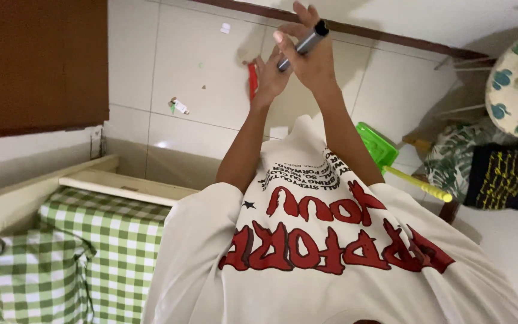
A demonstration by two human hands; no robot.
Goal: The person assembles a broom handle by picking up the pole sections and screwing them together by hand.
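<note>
Head view, looking down my chest and arms toward the tiled floor [199, 72]. My right hand [310, 60] is raised in front of me with its fingers [298, 30] curled around a grey marker pen [304, 45], whose black cap end points up and away past my fingertips; the barrel slants down across my palm. My left hand [269, 78] sits just beside and below the right, wrist against wrist, its fingers partly spread and touching the lower end of the marker; whether they close on it I cannot tell. Behind my left fingers, partly hidden, a red object [252, 81] shows; whether I hold it or it lies on the floor is unclear. Left of my hands, well apart, a small white tube-like item [179, 106] lies on the tiles. Right of my right forearm, a green dustpan [378, 144] with a yellow handle [418, 183] rests on the floor. Below my hands, my cream T-shirt [331, 240] with red lettering fills the lower frame; to its left lies a green checked cloth [109, 246].
</note>
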